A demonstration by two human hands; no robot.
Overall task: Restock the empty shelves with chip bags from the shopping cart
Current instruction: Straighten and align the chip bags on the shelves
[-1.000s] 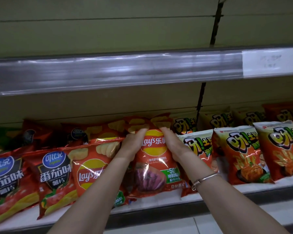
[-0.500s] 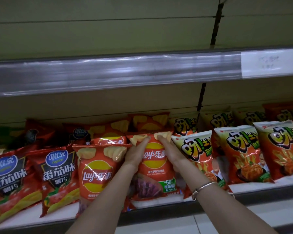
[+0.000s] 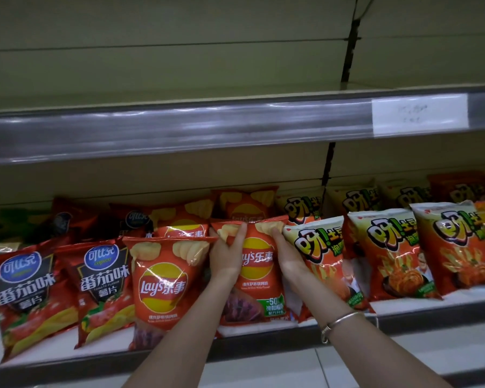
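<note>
An orange Lay's bag (image 3: 256, 264) stands upright on the lower shelf (image 3: 403, 317), in the front row. My left hand (image 3: 227, 256) grips its upper left side, fingers over the top edge. My right hand (image 3: 287, 254) holds its right edge, thumb near the top corner. A second orange Lay's bag (image 3: 163, 284) stands just left of it, with more Lay's bags behind. The shopping cart is out of view.
Red tomato chip bags (image 3: 28, 292) fill the shelf's left part. Orange-and-green fries bags (image 3: 389, 253) stand to the right, one touching my right wrist. The upper shelf (image 3: 179, 130) holds nothing and carries a white label (image 3: 419, 114) on its rail.
The Lay's bag has been set upright and lower in the front row. Both hands slid up toward its top edge. The neighbouring Lay's bag now stands straighter.
</note>
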